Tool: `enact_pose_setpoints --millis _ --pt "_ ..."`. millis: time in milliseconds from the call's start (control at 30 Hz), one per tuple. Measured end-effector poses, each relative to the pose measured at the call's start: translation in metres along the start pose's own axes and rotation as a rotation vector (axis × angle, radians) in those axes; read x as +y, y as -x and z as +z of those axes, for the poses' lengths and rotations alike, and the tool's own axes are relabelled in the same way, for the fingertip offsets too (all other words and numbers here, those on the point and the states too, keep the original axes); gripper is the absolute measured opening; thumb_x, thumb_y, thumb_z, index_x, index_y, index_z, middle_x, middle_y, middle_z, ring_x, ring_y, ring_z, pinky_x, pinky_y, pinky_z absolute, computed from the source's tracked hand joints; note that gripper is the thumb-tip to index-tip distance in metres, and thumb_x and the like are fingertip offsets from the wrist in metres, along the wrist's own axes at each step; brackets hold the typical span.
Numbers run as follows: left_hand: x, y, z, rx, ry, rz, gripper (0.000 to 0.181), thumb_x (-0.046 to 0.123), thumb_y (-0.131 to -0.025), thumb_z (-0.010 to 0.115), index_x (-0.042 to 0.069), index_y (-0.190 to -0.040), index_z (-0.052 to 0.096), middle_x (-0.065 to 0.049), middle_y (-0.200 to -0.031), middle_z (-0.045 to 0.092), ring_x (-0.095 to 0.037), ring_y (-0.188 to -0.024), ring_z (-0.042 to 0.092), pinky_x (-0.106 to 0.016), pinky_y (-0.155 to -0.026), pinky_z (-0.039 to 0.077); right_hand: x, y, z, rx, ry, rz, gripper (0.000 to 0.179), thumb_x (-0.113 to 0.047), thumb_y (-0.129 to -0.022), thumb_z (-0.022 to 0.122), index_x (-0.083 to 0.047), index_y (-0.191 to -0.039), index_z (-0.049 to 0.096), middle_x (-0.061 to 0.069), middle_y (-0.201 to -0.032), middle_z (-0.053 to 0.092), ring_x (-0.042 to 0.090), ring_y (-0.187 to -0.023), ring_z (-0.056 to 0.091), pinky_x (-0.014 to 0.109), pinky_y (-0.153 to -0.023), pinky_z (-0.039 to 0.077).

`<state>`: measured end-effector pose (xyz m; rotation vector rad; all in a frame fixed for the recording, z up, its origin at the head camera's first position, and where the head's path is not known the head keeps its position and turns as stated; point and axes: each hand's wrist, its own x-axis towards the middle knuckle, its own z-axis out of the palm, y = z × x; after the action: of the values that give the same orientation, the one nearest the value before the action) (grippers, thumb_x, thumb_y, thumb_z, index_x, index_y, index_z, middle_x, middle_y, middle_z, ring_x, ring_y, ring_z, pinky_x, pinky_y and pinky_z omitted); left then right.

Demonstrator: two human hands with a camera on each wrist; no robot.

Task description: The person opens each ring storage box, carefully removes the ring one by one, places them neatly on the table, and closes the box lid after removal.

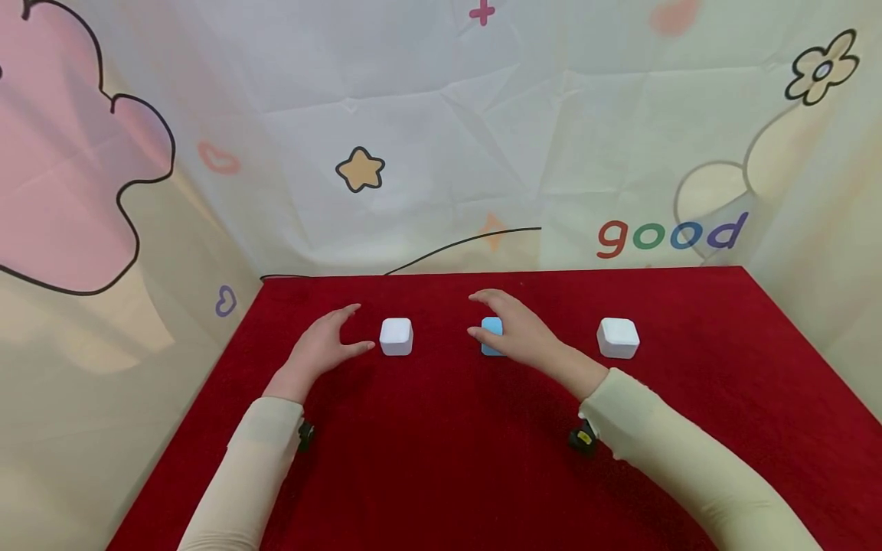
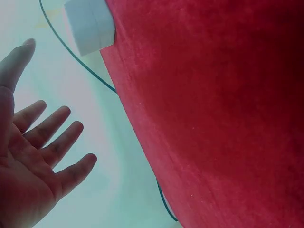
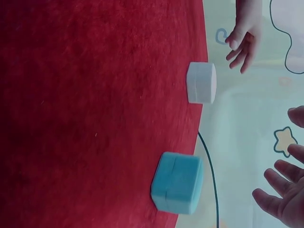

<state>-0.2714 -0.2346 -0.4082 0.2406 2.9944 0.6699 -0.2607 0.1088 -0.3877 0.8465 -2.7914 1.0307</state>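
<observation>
A white rounded block (image 1: 396, 337) stands on the red cloth, left of the middle. My left hand (image 1: 320, 348) is just to its left, thumb and fingers spread apart with nothing between them. In the left wrist view that hand (image 2: 33, 166) shows its bare palm, below the white block (image 2: 90, 26). My right hand (image 1: 520, 329) reaches over a light blue block (image 1: 492, 324), partly covering it in the head view. Seen from the right wrist, the blue block (image 3: 177, 183) sits apart from the loosely spread fingers of the right hand (image 3: 287, 190).
Another white block (image 1: 618, 338) stands on the right, beyond the right forearm. Red cloth (image 1: 441, 459) covers the table. A printed curtain (image 1: 441, 153) hangs along its back and sides. Small dark devices are strapped at both wrists.
</observation>
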Motion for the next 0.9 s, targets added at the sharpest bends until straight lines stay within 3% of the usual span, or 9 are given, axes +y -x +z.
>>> enact_pose_setpoints --millis 533,900 --pt "-0.003 -0.007 0.006 -0.058 0.115 -0.009 0.077 0.027 -0.092 0.075 0.002 -0.156 0.040 -0.024 -0.157 0.045 -0.043 -0.145 0.044 -0.058 -0.118 0.041 -0.016 -0.020 0.022 -0.054 0.035 0.026 0.055 -0.022 -0.097 0.069 -0.003 -0.146 0.052 0.018 -0.153 0.051 0.035 -0.143 0.049 0.050 -0.118 0.043" --pt "-0.005 -0.014 0.012 -0.098 0.161 -0.023 0.076 0.024 -0.093 0.075 0.003 -0.156 0.039 -0.023 -0.155 0.048 -0.042 -0.143 0.046 -0.057 -0.116 0.044 -0.020 -0.036 0.036 -0.102 -0.039 0.078 0.057 -0.023 -0.097 0.070 -0.005 -0.148 0.051 0.017 -0.154 0.051 0.034 -0.138 0.054 0.048 -0.113 0.049"
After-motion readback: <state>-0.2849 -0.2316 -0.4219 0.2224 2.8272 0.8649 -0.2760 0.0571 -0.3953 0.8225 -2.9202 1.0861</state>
